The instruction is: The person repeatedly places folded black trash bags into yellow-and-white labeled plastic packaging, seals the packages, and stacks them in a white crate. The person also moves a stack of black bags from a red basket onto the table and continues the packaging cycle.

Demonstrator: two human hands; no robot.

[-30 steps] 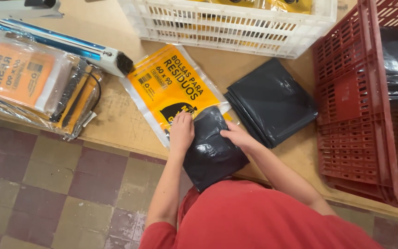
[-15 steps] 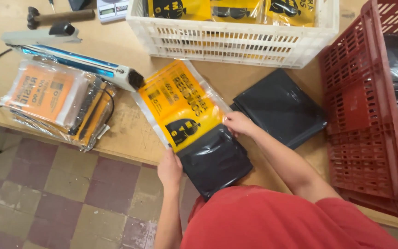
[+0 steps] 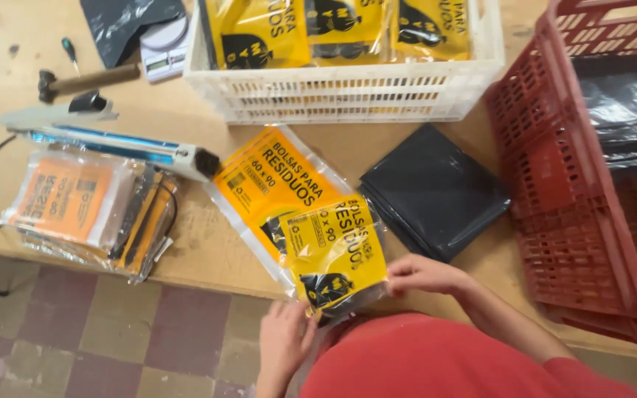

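Note:
My left hand (image 3: 287, 335) and my right hand (image 3: 423, 274) both grip the near end of a yellow printed plastic packet (image 3: 333, 254) with folded black bags inside it. That packet lies on top of another yellow packet (image 3: 263, 184) on the wooden table (image 3: 186, 118). A stack of folded black bags (image 3: 436, 193) rests just right of the packets, beyond my right hand.
A white crate (image 3: 348, 92) with several yellow packets stands at the back. A red crate (image 3: 591, 221) with black bags is at the right. A heat sealer (image 3: 105, 140), orange packets (image 3: 68, 203), a hammer (image 3: 86, 79) and a small scale (image 3: 164, 51) lie at the left.
The black bags that I was pressing down are now inside a yellow packet, held at its near end by both hands. The view has shifted toward the far crates.

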